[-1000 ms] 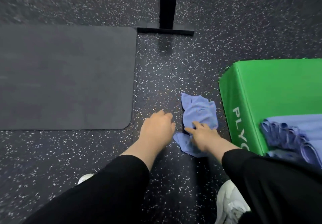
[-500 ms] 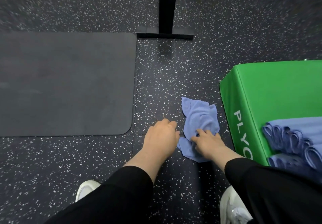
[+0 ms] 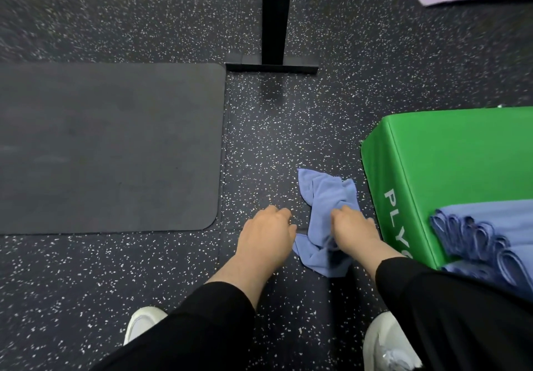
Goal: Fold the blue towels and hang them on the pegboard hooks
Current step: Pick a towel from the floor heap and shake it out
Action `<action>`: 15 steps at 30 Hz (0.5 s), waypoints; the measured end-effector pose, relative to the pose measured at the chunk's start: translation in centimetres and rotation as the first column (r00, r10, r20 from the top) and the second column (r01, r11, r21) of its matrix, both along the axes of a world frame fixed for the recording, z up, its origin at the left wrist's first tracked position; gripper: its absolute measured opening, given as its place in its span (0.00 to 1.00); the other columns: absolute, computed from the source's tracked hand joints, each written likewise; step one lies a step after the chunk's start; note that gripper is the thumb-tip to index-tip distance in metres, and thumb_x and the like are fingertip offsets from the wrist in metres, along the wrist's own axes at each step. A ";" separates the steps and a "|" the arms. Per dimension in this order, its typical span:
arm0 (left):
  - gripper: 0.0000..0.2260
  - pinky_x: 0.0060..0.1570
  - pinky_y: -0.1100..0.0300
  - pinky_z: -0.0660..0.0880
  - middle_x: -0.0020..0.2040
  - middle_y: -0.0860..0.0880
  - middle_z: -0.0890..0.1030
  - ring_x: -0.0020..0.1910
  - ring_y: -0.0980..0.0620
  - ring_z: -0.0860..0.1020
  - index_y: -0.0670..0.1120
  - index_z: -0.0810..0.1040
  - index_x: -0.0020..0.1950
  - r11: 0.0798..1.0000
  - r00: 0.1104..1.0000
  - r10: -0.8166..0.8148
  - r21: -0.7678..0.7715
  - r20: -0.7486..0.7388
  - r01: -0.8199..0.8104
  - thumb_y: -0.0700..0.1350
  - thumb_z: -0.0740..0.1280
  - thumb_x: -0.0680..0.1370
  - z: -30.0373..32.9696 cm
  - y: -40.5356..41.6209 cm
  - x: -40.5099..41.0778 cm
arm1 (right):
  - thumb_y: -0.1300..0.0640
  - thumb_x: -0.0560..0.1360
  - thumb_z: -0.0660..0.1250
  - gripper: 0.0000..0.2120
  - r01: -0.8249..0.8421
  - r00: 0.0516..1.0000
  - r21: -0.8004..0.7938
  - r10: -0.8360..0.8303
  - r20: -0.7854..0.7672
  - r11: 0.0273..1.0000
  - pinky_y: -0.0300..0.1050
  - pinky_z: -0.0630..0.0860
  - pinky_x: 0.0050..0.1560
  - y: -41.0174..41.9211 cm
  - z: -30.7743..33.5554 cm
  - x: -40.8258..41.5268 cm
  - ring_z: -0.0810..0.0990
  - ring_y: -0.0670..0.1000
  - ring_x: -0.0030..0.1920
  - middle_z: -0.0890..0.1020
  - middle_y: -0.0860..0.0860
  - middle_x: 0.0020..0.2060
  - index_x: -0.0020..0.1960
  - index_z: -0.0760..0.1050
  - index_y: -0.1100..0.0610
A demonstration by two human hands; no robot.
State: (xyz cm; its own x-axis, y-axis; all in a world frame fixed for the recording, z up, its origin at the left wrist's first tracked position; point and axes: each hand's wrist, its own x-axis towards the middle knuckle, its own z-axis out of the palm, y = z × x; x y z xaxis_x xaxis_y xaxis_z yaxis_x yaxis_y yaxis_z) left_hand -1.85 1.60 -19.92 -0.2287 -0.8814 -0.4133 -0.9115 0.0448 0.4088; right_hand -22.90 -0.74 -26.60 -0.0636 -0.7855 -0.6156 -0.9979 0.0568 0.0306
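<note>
Crumpled blue towel (image 3: 327,197) on the speckled floor (image 3: 288,145), just beside the green plyo box (image 3: 450,168).
Right hand (image 3: 353,226) presses on its middle, fingers curled into cloth; left hand (image 3: 266,233) rests loosely curled beside it, holding nothing. Lifted one-handed from the bunch, corners likely stay tangled and the fold comes out crooked.

A crumpled light-blue towel (image 3: 326,215) lies bunched on the dark speckled floor (image 3: 259,145), just beside a green box (image 3: 450,168). A stack of folded blue towels (image 3: 490,235) rests on the box's near end, their looped edges facing left in a neat row.
</note>
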 end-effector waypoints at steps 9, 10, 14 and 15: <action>0.14 0.58 0.48 0.74 0.59 0.46 0.77 0.58 0.43 0.75 0.46 0.75 0.64 1.000 0.999 -0.029 0.014 0.030 0.028 0.51 0.58 0.84 0.7 0.9 0.7 | 0.53 0.81 0.54 0.23 -0.138 0.981 0.273 0.169 -0.094 0.952 0.66 0.56 0.72 3.9 -2.4 1.6 0.54 0.57 0.78 0.59 0.51 0.78 0.76 0.66 0.47; 0.14 0.58 0.49 0.74 0.59 0.46 0.77 0.58 0.43 0.75 0.45 0.76 0.64 0.999 0.999 -0.030 0.022 0.031 0.029 0.51 0.58 0.84 0.6 1.0 0.8 | 0.55 0.81 0.54 0.24 -0.130 0.979 0.279 0.167 -0.112 0.951 0.65 0.55 0.73 4.0 -2.4 1.7 0.55 0.57 0.78 0.60 0.51 0.77 0.77 0.66 0.48; 0.15 0.58 0.49 0.74 0.59 0.47 0.76 0.59 0.44 0.75 0.45 0.75 0.64 0.999 0.999 -0.021 0.050 0.028 0.020 0.51 0.58 0.84 0.7 0.9 1.0 | 0.61 0.80 0.59 0.17 -0.069 0.997 0.086 0.072 -0.041 0.994 0.53 0.71 0.63 3.1 -1.5 1.8 0.75 0.58 0.67 0.78 0.55 0.62 0.65 0.77 0.56; 0.15 0.58 0.49 0.74 0.59 0.47 0.76 0.59 0.44 0.75 0.46 0.75 0.65 0.998 0.999 -0.015 0.057 0.029 0.013 0.51 0.58 0.84 0.9 0.8 1.1 | 0.61 0.80 0.60 0.13 0.023 0.999 0.004 -0.024 0.035 1.000 0.50 0.73 0.56 2.6 -1.2 1.8 0.79 0.59 0.61 0.80 0.56 0.54 0.61 0.79 0.57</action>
State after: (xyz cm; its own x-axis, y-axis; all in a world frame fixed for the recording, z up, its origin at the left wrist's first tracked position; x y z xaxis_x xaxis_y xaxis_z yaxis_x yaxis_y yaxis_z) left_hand -0.74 2.35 -19.01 -0.2280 -0.8529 -0.4697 -0.9226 0.0350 0.3842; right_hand -21.12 1.87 -27.80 -0.0601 -0.7818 -0.6206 -0.9968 0.0803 -0.0047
